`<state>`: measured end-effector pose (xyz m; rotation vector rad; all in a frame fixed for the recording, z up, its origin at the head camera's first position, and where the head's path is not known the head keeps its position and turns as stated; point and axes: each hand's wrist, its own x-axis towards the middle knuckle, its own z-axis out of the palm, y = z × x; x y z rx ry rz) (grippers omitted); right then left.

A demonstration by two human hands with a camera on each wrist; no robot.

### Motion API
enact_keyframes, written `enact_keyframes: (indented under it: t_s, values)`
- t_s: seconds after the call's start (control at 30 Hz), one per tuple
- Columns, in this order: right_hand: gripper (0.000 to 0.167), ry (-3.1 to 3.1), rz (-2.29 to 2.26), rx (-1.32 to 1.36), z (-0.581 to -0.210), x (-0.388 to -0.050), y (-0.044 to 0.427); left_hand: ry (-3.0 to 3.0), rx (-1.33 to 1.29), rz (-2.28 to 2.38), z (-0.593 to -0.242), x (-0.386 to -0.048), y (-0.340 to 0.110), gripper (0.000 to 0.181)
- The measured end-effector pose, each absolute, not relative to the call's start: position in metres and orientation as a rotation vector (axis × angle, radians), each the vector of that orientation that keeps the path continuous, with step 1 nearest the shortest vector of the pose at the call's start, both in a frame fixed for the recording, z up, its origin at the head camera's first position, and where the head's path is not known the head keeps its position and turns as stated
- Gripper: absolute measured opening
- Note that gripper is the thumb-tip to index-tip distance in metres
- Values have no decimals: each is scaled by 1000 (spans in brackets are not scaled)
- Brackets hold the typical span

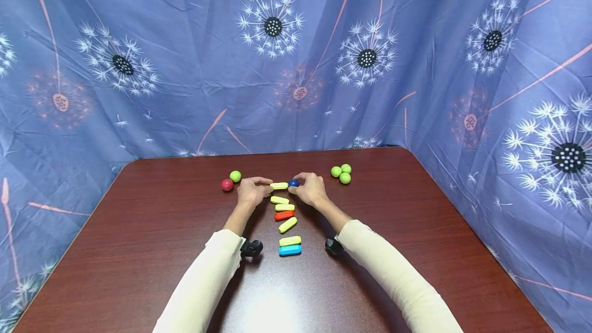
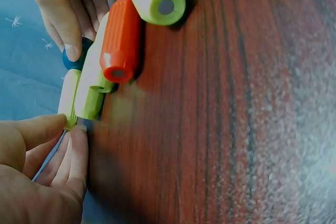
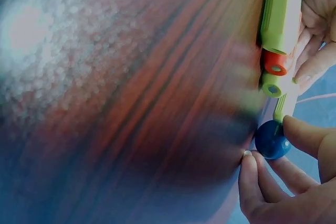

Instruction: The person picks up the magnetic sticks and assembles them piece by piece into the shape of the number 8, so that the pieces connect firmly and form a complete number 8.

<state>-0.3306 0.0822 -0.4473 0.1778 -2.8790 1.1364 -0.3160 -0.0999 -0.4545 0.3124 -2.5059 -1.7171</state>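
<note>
Between thumb and fingers my left hand (image 1: 252,191) pinches the left end of a yellow-green rod (image 1: 279,186). A dark blue ball (image 1: 293,183) is in the grip of my right hand (image 1: 313,190), at that rod's right end. In the right wrist view the blue ball (image 3: 272,141) sits against the rod's tip, thumb on one side. Closer to me lie more short rods in a loose column: yellow-green ones (image 1: 284,207), a red one (image 1: 284,216) and a blue one (image 1: 290,251). Grey discs show in some rod ends, as on the red rod (image 2: 119,43) in the left wrist view.
Left of my left hand are a red ball (image 1: 227,185) and a green ball (image 1: 235,176). Three green balls (image 1: 345,178) cluster beyond my right hand. The brown wooden table (image 1: 152,235) ends at a blue patterned curtain (image 1: 203,66) behind.
</note>
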Motion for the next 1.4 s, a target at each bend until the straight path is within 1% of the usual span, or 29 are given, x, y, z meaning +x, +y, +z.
enact_keyframes:
  t_s: [0.1, 0.2, 0.53, 0.67, 0.83, 1.1, 1.27, 1.4]
  values:
    - [34, -2883, 1143, 176, -448, -330, 82, -2439, 356, -1848, -456, -317, -100, 21]
    - [33, -2876, 1144, 184, -448, -330, 81, -2419, 365, -1875, -457, -318, -100, 20]
    - [32, -2868, 1107, 191, -450, -333, 80, -2445, 336, -1815, -454, -317, -102, 21]
    - [32, -2878, 1095, 189, -452, -333, 81, -2544, 285, -1687, -451, -315, -108, 22]
    - [34, -2877, 1091, 189, -453, -332, 83, -2598, 209, -1619, -440, -313, -128, 28]
    - [32, -2865, 1089, 188, -455, -333, 83, -2617, 247, -1439, -421, -312, -171, 34]
    - [32, -2868, 1091, 198, -453, -333, 82, -2626, 324, -1329, -419, -310, -193, 37]
    - [31, -2871, 1094, 192, -452, -332, 82, -2677, 334, -1309, -424, -310, -201, 40]
